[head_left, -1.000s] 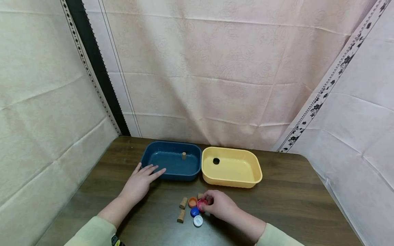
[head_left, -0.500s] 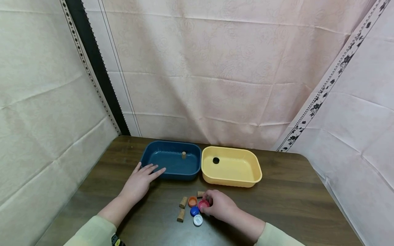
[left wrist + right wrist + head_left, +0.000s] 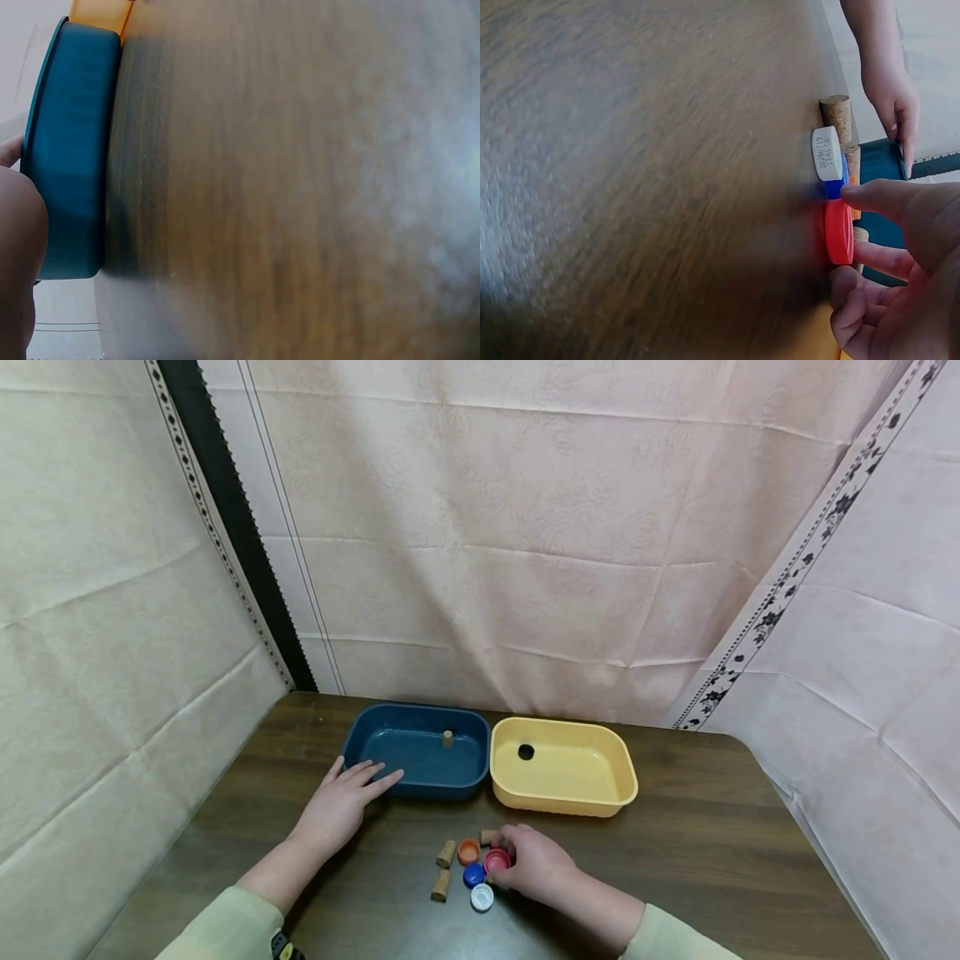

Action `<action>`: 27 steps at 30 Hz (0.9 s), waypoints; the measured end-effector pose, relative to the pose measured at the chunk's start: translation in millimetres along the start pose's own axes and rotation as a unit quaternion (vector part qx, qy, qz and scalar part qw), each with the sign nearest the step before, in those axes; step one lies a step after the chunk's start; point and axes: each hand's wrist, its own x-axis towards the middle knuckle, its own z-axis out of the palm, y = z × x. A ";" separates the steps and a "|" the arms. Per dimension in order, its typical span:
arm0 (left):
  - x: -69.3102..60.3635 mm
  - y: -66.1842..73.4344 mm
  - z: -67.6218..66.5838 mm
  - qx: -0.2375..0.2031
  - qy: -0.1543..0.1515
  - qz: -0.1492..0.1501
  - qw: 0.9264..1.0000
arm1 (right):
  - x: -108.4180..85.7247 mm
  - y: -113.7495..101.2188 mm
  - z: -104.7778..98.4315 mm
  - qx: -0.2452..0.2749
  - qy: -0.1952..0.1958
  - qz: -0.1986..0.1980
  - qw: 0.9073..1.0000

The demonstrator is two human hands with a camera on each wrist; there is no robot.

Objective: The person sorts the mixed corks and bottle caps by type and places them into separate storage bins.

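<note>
Fingers spread, my left hand [image 3: 341, 802] rests on the near left rim of the blue tray [image 3: 420, 789]. At the group of small things on the table, the thumb and fingers of my right hand [image 3: 536, 860] pinch a red bottle cap [image 3: 838, 231] by its edges, low at the tabletop. Beside it lie an orange cap [image 3: 468, 852], a blue cap [image 3: 474, 875] and a white cap [image 3: 482, 897] with printed digits. Two corks lie left of the caps, the upper cork [image 3: 446, 854] and the lower cork [image 3: 441, 886]. Another cork [image 3: 487, 837] is partly hidden behind my right fingers.
A yellow tray [image 3: 566, 806] stands against the blue one's right side, with a dark round cap [image 3: 526, 752] inside. One cork [image 3: 447, 738] stands in the blue tray. Pale cloth [image 3: 525, 527] hangs behind the wooden table [image 3: 712, 843].
The red cap has shifted slightly right, away from the orange cap, with my right fingers round it. More of the cork behind it shows than a second ago. My left hand stays still.
</note>
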 end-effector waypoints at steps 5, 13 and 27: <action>0.0 -0.2 0.1 0.000 -0.002 0.000 1.000 | -0.5 0.3 0.0 -0.011 -0.002 -0.001 1.000; 0.4 -0.6 1.1 -0.001 -0.001 0.001 1.000 | -0.5 1.1 1.5 -0.019 -0.001 -0.006 1.000; 1.2 0.4 0.4 -0.002 -0.008 -0.005 1.000 | -4.5 -2.8 -5.9 -0.012 0.011 -0.011 1.000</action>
